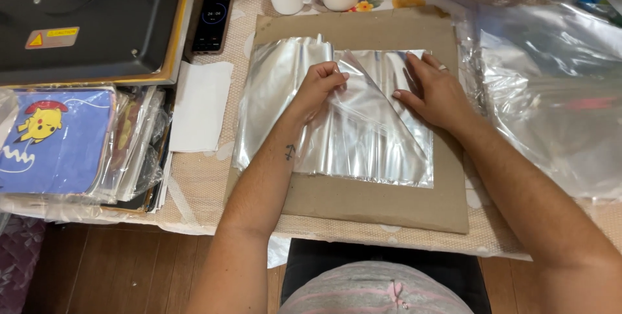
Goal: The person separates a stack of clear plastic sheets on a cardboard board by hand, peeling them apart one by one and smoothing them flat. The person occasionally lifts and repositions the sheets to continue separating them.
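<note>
Cardboard [363, 204] lay under a stack of clear plastic bags [350, 139], giving it a flat base. The left hand [317, 87] pinched one bag's top edge, lifting it, while the right hand [437, 97] pressed flat and unclenched, pinning the stack.

A rectangular orange and yellow warning label [52, 37] with a triangle symbol sits on the black machine [91, 16] at the upper left. Just right of the machine, a dark phone [212, 23] lies on the worktop [194, 184], its lit screen showing a blue ring. Clear plastic bags [337, 113] lie stacked on brown cardboard [382, 201]; more clear bags [551, 94] spread at the right.
</note>
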